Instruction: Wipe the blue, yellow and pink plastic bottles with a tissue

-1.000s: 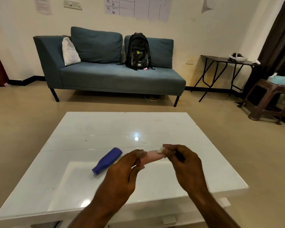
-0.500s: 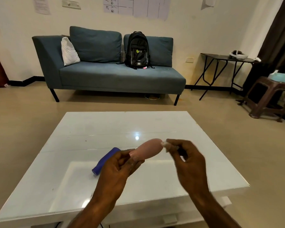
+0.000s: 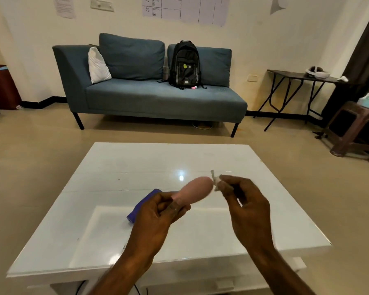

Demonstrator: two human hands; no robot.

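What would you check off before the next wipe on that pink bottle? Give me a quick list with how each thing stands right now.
1. Pink bottle held firmly by its narrow end in the left hand: ok.
2. Tissue pinched in the right hand: ok.
3. Tissue touching the bottle's wide end: cannot tell, blurred.
4. Blue bottle lying on the white table, within reach: ok.
5. Yellow bottle in sight: not ok, not visible.

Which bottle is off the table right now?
The pink bottle: the left hand holds it up by its narrow end. The blue bottle lies on its side on the white table. No yellow bottle shows.
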